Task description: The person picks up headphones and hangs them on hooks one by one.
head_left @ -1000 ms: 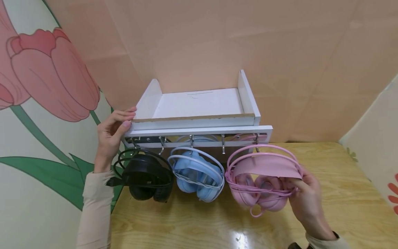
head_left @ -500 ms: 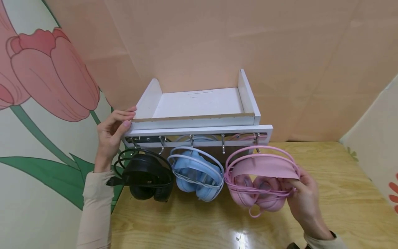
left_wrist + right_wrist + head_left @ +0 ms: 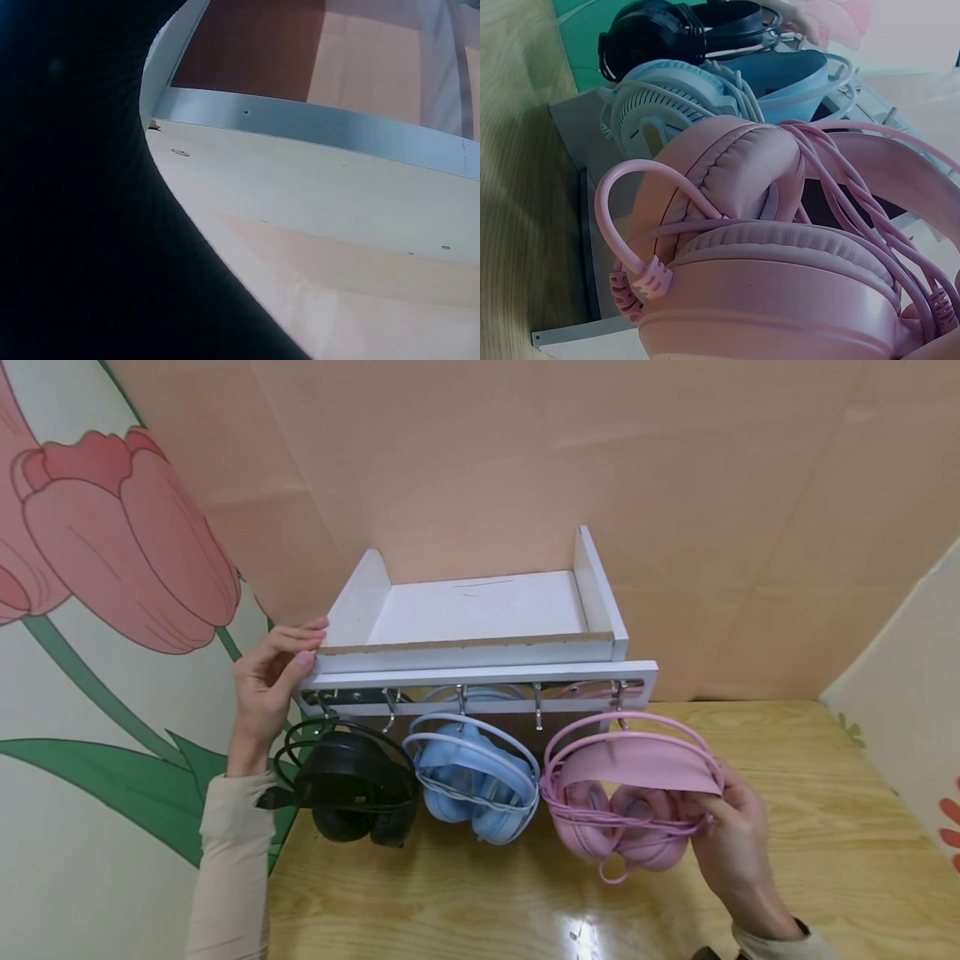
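Note:
My right hand (image 3: 735, 835) grips the right side of the pink headphones (image 3: 645, 762), thumb over the soft headband strap. Their cable is wrapped around them, with a loop sticking out below an ear cup (image 3: 772, 300). The double headband is at the rightmost hook (image 3: 621, 703) of a white shelf rack (image 3: 480, 654). At the rack's left front corner my left hand (image 3: 262, 689) holds on, thumb on the front and fingers along the side panel. Blue headphones (image 3: 480, 781) and black headphones (image 3: 356, 777) hang from other hooks. Dark blur covers much of the left wrist view beside the white board (image 3: 300, 180).
One metal hook (image 3: 537, 708) between the blue and pink headphones carries nothing. Beneath the rack lies a wood-grain tabletop (image 3: 480, 902). Brown paper (image 3: 480, 460) lines the back, and a wall with painted tulips (image 3: 135, 535) stands close on the left.
The right hand and the pink headphones have shifted very slightly left, then stayed put. The left hand, the rack and the other headphones look unchanged.

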`<action>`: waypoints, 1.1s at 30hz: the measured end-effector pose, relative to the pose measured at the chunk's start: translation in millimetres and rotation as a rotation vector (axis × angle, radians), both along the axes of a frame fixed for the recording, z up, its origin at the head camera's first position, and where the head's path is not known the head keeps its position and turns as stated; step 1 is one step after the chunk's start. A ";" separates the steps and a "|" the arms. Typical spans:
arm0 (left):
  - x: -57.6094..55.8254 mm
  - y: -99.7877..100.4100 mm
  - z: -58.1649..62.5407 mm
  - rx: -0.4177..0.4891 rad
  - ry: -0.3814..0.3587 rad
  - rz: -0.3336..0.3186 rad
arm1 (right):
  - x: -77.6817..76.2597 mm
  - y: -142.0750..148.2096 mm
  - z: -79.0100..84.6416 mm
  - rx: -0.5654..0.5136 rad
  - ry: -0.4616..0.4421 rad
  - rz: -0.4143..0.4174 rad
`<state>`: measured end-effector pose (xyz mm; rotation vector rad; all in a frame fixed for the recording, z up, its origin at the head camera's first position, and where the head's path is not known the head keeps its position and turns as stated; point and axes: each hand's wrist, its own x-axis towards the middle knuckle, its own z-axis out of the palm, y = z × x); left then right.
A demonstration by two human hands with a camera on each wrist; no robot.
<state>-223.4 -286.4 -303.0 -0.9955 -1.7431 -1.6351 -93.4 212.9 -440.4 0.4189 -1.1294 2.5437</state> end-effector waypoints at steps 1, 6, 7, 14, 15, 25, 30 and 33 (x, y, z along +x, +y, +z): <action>0.0 0.1 0.0 -0.001 0.000 0.000 | 0.2 0.0 0.1 0.003 0.002 -0.003; -0.4 0.2 -0.4 -0.002 -0.004 0.002 | 0.6 -0.2 0.4 0.003 0.001 -0.017; -0.5 0.3 -0.4 -0.003 -0.004 0.003 | 0.6 -0.1 0.3 0.002 0.003 -0.019; 0.0 0.8 -0.2 0.004 0.002 -0.002 | 0.0 1.2 -2.1 -0.016 0.041 -0.004; 0.1 0.9 0.0 0.005 0.002 -0.003 | -0.1 1.6 -2.5 -0.020 0.049 0.001; 0.9 1.8 1.1 0.006 0.003 0.000 | -0.1 8.3 -4.7 0.088 0.078 -0.031; 1.7 1.5 1.2 0.006 0.004 0.001 | -0.8 12.8 -7.3 0.160 0.078 -0.084; 2.0 1.8 1.2 0.008 0.003 0.001 | -1.0 14.3 -7.0 0.183 0.085 -0.096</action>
